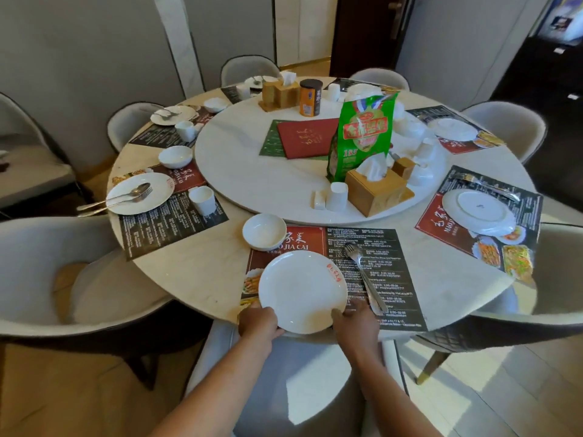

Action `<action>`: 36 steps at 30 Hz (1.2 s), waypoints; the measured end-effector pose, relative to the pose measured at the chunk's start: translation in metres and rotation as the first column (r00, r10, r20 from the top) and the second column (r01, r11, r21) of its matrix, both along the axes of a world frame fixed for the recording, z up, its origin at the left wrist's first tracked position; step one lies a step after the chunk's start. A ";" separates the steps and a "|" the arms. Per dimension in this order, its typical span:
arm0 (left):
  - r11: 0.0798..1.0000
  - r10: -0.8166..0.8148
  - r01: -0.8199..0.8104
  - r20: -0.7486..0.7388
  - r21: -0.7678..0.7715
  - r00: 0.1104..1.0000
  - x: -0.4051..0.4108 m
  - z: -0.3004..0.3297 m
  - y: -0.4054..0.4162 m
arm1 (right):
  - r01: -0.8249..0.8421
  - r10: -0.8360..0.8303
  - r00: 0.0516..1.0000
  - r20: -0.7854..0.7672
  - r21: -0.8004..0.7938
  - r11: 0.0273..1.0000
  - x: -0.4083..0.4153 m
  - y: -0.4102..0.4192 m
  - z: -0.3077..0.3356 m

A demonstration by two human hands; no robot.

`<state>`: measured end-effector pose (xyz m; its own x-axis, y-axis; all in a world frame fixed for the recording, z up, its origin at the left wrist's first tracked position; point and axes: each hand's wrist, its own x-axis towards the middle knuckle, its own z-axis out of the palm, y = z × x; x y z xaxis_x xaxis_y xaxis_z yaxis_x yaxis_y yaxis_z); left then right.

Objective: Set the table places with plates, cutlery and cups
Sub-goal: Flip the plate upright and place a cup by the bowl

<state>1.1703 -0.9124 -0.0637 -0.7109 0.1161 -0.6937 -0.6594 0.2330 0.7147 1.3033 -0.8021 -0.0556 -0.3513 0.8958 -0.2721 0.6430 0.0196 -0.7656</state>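
A white plate with a red mark lies on the printed placemat at the near edge of the round table. My left hand grips its near left rim. My right hand grips its near right rim. Right of the plate a fork lies on the mat. A white bowl stands just beyond the plate, at the mat's far left corner. The place to the left holds a plate with spoon and fork, a cup and a bowl.
The white turntable carries a green bag, tissue boxes, white cups, a red menu and an orange canister. At right sit stacked plates. Grey chairs ring the table, one right below my arms.
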 end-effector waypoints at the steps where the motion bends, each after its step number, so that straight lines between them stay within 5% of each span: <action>1: 1.000 -0.009 0.009 -0.008 -0.027 1.000 0.002 0.000 0.000 | -0.005 0.005 1.000 -0.002 -0.047 0.999 -0.002 -0.002 0.000; 10: 0.918 -0.285 0.253 -0.063 -0.304 0.956 -0.013 -0.001 -0.015 | -0.067 0.071 0.996 0.050 -0.072 0.995 -0.020 0.039 0.001; 13: 0.750 -0.563 0.363 -0.246 -0.552 0.789 -0.036 0.008 -0.014 | -0.013 0.017 0.998 0.055 -0.063 0.998 -0.020 0.039 -0.001; 19: 0.707 -0.681 0.428 -0.380 -0.563 0.626 -0.062 0.019 0.007 | -0.018 0.025 0.997 0.080 -0.086 0.996 -0.019 0.007 -0.002; 26: 0.802 -0.572 0.495 -0.190 -0.334 0.798 -0.038 0.013 -0.013 | -0.018 0.018 0.996 0.089 0.001 1.000 -0.022 0.031 0.003; 36: 0.812 -0.561 0.463 -0.260 -0.355 0.786 -0.047 0.008 -0.007 | 0.003 -0.004 1.000 -0.007 -0.012 1.000 -0.013 0.020 -0.005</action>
<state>1.1233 -0.9189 -0.0557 -0.7898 0.3832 -0.4790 -0.1168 0.6725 0.7308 1.2906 -0.7821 -0.0605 -0.3502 0.8937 -0.2806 0.6375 0.0079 -0.7704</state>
